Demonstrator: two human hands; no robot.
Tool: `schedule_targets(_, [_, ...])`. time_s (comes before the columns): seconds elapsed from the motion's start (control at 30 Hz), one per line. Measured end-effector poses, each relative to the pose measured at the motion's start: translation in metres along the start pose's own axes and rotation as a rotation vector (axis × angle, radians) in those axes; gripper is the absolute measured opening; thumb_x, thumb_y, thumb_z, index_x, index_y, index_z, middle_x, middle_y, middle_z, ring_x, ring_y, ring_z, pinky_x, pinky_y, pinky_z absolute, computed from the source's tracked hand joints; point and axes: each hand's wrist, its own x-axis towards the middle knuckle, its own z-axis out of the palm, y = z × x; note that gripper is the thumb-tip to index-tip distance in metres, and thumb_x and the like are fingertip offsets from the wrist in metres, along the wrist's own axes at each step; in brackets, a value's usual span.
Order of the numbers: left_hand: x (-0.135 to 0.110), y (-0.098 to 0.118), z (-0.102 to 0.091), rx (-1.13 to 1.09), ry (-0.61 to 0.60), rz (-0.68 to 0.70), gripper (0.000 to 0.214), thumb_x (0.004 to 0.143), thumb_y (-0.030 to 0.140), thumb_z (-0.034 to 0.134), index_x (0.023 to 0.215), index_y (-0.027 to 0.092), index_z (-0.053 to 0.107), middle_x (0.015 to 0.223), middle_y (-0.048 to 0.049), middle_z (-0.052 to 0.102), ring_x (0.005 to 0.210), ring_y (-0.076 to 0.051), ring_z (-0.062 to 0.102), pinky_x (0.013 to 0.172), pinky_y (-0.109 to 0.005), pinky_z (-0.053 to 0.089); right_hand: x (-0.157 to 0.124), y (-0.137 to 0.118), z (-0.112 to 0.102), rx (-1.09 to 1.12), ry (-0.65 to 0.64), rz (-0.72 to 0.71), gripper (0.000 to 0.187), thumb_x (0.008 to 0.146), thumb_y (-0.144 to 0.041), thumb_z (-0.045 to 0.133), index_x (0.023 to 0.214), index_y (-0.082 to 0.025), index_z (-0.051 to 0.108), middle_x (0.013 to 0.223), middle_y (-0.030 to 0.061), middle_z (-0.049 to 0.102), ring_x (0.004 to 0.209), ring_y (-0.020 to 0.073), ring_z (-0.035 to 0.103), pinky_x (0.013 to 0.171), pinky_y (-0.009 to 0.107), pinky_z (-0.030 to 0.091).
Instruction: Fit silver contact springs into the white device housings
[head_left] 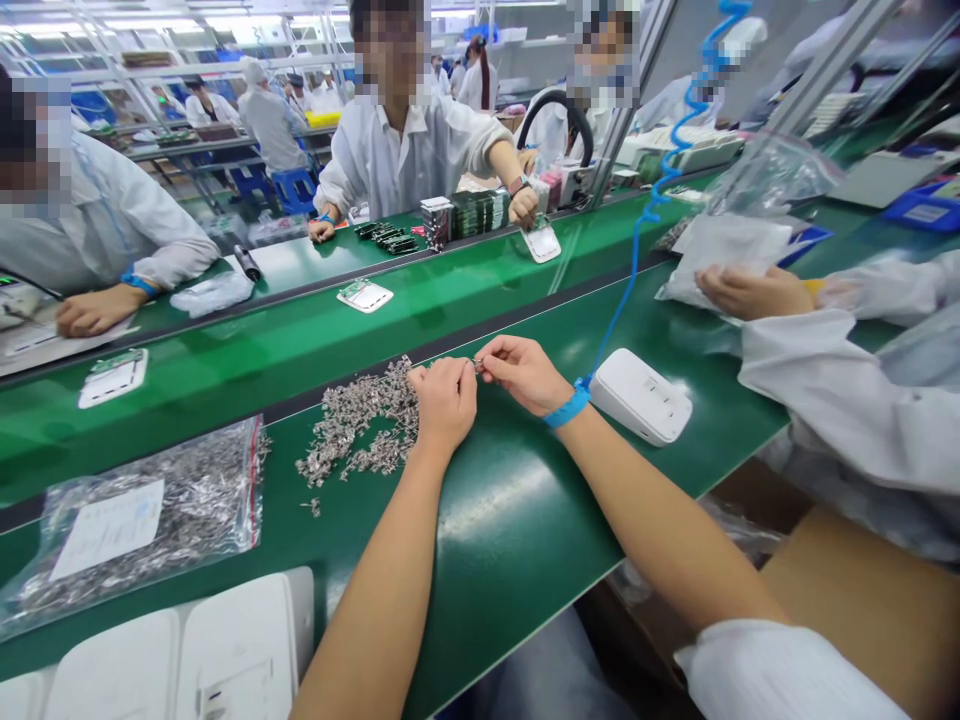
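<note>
A loose pile of small silvery metal parts (358, 420) lies on the green bench. Beside its right edge is my left hand (447, 402), fingers curled closed, thumb and forefinger meeting my right hand. My right hand (523, 374), with a blue wrist strap (568, 404), pinches a tiny metal part (478, 366) at the meeting point of both hands; its exact shape is too small to tell. What my left fingers hold, if anything beyond this part, is hidden. Right of my right wrist rests a white plastic housing (642, 396) with slots in its face.
A clear zip bag of metal parts (202, 490) lies left. White housings (240, 650) stand at the near left. Beyond runs a green conveyor (285, 325) carrying white panels (365, 294). A coiled blue cord (634, 265) hangs down. At right, a co-worker's hand (754, 292) holds a plastic bag.
</note>
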Motion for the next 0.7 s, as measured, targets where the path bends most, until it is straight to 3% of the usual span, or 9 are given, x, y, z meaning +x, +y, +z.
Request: schedule_targets(0.7, [-0.002, 0.003, 0.001, -0.045, 0.06, 0.05, 0.033, 0.104, 0.029, 0.033, 0.085, 0.02, 0.059, 0.082, -0.0014, 0.068, 0.078, -0.015, 0.059, 0.08, -0.037, 0.027, -0.004, -0.008, -0.01, 0.218, -0.169, 0.22, 0.029, 0.068, -0.033, 0.09, 0.076, -0.015, 0.069, 0.071, 0.0008, 0.065, 0.06, 0.0075, 0.053, 0.058, 0.021, 0.046])
